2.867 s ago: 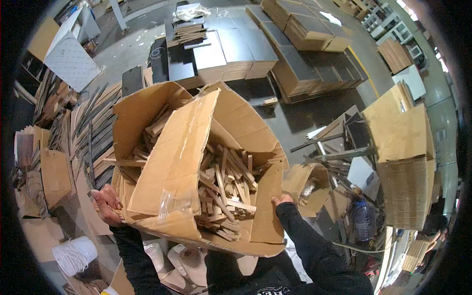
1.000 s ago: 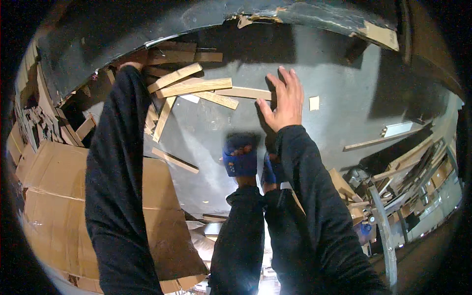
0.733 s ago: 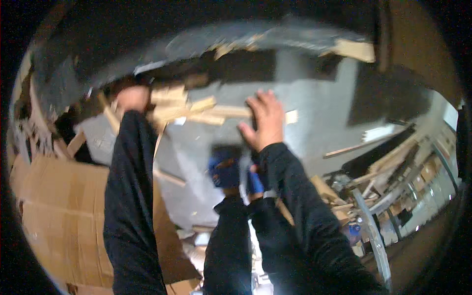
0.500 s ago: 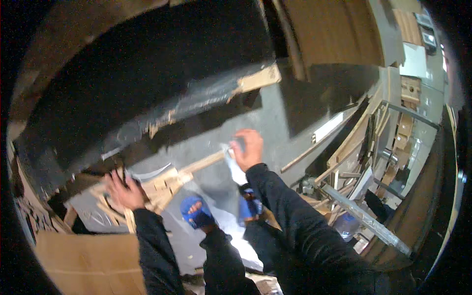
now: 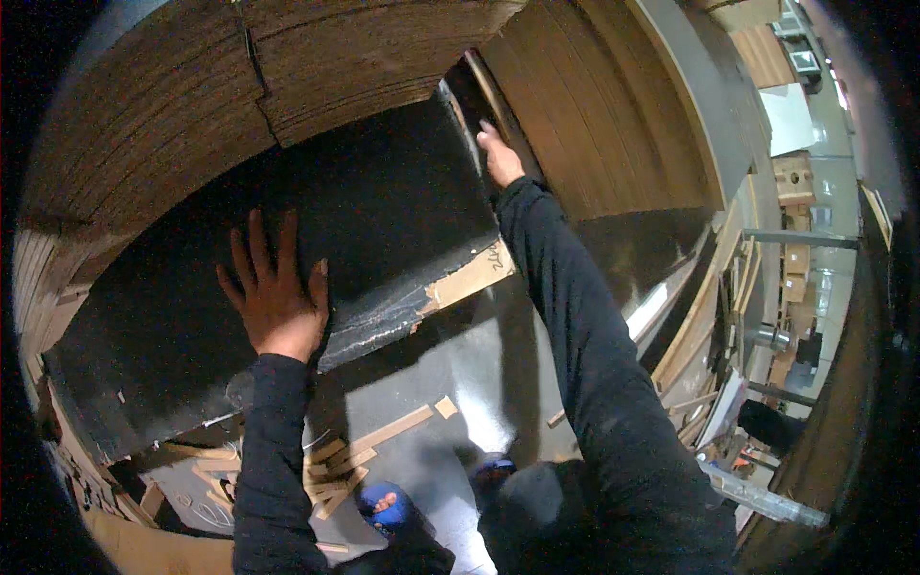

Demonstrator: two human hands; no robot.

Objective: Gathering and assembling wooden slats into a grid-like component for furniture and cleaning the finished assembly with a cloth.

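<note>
My left hand (image 5: 278, 297) lies flat on a large black board (image 5: 383, 201), palm down with its fingers spread. My right hand (image 5: 500, 158) is at the board's right edge, beside a narrow dark gap. Its thumb side shows, while most of its fingers are hidden, so I cannot tell whether it grips the edge. Along the near edge of the board runs torn, shiny dark wrapping (image 5: 374, 335), and a bare pale wooden strip (image 5: 470, 276) shows at its right end.
Tall brown layered stacks (image 5: 182, 86) stand behind the board, with another brown stack (image 5: 604, 125) at the right. Wood strips (image 5: 335, 465) lie on the grey floor by my blue footwear (image 5: 383, 508). More timber (image 5: 704, 316) and a metal bar (image 5: 767, 494) are at the right.
Both hands have moved up and away from above the floor to the black board. My left hand has spread flat on its top; my right hand has reached its far right edge.
</note>
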